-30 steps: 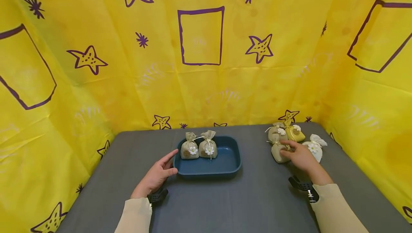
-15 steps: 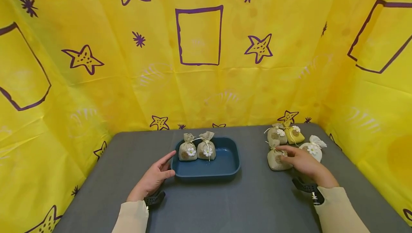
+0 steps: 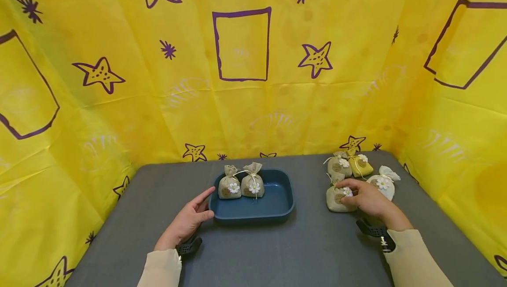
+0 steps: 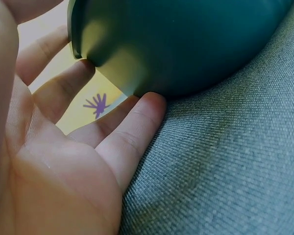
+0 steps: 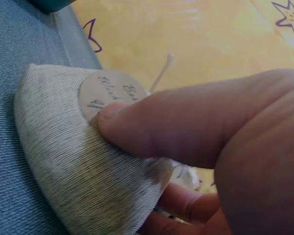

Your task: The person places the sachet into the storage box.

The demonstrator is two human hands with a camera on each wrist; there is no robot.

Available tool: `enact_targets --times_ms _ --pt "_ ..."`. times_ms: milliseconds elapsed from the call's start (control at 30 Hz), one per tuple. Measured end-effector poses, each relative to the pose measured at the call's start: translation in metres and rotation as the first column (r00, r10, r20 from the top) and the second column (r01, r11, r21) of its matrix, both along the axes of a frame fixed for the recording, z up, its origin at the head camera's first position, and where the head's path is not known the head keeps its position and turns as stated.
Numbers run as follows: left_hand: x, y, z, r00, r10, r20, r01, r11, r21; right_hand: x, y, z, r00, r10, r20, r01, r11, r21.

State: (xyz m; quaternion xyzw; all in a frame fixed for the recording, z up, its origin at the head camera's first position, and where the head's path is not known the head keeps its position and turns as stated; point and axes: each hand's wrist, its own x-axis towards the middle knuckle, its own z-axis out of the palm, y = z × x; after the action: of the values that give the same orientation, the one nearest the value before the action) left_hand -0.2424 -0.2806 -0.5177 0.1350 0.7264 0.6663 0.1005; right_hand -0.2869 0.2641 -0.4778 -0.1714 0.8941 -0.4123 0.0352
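Resting on grey tabletop [image 3: 277, 247], blue tray [image 3: 273, 207] touched by left hand [image 3: 188, 223], fingers straight. Right hand [image 3: 366, 199] pinches beige pouch [image 3: 336, 199], lying right of tray, tied neck pointing away, long axis front-to-back. Risk: loose pinch, pouch could slip; neighbouring pouches [image 3: 358, 166] knocked.

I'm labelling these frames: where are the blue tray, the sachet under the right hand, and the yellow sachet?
blue tray [image 3: 283, 210]: head view, front right rim.
beige sachet [image 3: 334, 200]: head view, cloth body left of the fingers.
yellow sachet [image 3: 362, 168]: head view, middle of the body.
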Motion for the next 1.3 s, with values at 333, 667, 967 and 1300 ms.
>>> enact_targets --times_ms 333,667,967,1300 --pt "0.001 0.001 0.000 1.000 -0.002 -0.001 0.002 1.000 0.008 -0.003 0.000 -0.006 1.000 0.014 -0.023 -0.015 1.000 -0.023" --pt "0.002 0.001 0.002 1.000 0.003 0.013 -0.003 1.000 0.016 -0.003 -0.005 -0.009 0.997 0.032 -0.077 -0.035 0.999 -0.032" --pt "0.002 0.002 0.002 1.000 0.007 0.014 -0.007 1.000 0.018 -0.004 -0.008 -0.004 0.992 -0.119 -0.045 0.114 0.987 -0.109" --pt "0.001 0.000 0.001 1.000 0.004 0.012 -0.005 1.000 0.008 0.004 -0.018 0.018 0.961 -0.274 -0.037 0.250 0.918 -0.306"
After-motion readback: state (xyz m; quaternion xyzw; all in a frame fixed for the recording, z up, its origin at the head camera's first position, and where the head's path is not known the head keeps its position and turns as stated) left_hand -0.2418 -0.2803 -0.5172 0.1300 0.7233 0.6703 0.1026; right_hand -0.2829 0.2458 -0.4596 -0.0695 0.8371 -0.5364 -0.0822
